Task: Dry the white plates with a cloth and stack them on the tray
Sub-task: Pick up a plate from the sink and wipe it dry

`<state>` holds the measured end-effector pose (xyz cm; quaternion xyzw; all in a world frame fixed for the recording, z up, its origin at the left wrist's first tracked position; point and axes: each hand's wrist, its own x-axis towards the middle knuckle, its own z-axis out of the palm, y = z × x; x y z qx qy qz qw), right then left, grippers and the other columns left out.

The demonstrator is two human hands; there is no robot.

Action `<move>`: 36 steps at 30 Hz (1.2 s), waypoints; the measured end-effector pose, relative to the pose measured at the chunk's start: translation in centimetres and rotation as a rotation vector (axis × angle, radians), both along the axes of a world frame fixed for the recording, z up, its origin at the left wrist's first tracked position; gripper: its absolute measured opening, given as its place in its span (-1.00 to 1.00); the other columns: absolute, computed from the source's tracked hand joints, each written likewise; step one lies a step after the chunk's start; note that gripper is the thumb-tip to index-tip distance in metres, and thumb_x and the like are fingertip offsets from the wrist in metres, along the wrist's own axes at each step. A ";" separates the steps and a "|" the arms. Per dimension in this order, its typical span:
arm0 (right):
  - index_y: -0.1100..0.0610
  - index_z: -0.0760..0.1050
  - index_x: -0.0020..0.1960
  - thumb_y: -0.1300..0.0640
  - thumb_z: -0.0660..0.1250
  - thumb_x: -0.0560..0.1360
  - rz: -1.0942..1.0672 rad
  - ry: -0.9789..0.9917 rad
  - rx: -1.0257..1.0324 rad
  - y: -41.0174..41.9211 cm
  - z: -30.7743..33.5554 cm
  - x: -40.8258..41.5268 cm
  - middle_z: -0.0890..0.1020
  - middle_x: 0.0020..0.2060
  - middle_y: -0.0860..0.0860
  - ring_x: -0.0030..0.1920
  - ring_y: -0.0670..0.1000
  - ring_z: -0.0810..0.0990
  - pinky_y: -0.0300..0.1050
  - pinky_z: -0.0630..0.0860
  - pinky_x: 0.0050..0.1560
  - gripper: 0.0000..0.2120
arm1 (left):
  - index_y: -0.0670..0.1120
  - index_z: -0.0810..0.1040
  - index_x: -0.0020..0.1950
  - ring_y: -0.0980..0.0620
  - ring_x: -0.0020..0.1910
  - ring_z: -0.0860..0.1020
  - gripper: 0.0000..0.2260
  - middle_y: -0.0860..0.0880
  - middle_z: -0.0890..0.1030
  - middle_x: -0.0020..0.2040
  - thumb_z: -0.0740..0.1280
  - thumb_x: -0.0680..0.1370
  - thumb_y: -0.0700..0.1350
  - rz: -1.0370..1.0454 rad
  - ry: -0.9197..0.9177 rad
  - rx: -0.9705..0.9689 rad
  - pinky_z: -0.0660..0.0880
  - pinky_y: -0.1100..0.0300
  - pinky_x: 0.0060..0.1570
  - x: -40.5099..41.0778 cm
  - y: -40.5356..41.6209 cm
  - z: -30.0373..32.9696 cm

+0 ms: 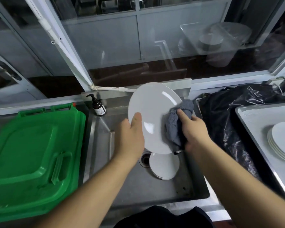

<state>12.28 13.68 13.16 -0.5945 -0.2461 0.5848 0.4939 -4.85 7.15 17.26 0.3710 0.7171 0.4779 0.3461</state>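
One green bin lid (34,155) is seen at the left, and one brown pump bottle (98,106) behind the sink (138,186). One white plate (152,116) is held tilted above the sink; its left rim is gripped by the left hand (132,137), thumb laid on the face, the fingers hidden behind. One grey cloth (178,122) is bunched in the right hand (194,129) and pressed against the plate's right edge, fingers curled round it. A small stack of plates (164,167) lies in the sink beside the drain; their number cannot be told exactly. One black plastic bag (229,116) lies right of the sink. On the tray (257,116) at the far right, a stack of dried plates (281,142) is cut off by the frame edge.
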 end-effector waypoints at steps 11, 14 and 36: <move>0.16 0.70 -0.02 -0.02 0.49 0.60 0.077 -0.151 0.027 -1.7 -1.2 0.6 0.80 -0.16 0.04 -0.01 0.17 0.79 0.14 0.74 0.06 -0.77 | 0.09 0.75 -0.02 -0.07 0.10 0.72 -0.60 -0.02 0.78 0.03 0.44 0.30 0.30 -0.037 -0.375 -0.023 0.62 -0.19 0.23 -0.7 -1.4 -1.8; 0.19 0.68 -0.01 -0.05 0.50 0.57 0.231 -0.381 0.227 -0.6 0.6 2.3 0.78 -0.10 0.15 0.04 0.28 0.75 0.33 0.66 0.15 -0.71 | -0.10 0.67 0.11 -0.24 0.19 0.69 -0.42 -0.16 0.75 0.10 0.53 0.21 0.23 -0.051 -0.399 -0.039 0.56 -0.27 0.30 -2.6 -0.5 -0.8; 0.15 0.64 -0.03 0.00 0.49 0.61 -0.036 0.002 -0.195 -2.3 -1.2 -0.4 0.75 -0.37 -0.07 -0.32 -0.05 0.74 -0.27 0.57 -0.45 -0.79 | 0.19 0.77 0.09 0.08 0.10 0.73 -0.76 0.01 0.77 0.14 0.33 0.56 0.03 -0.230 -0.623 0.037 0.63 0.12 0.01 -0.4 -2.5 -1.8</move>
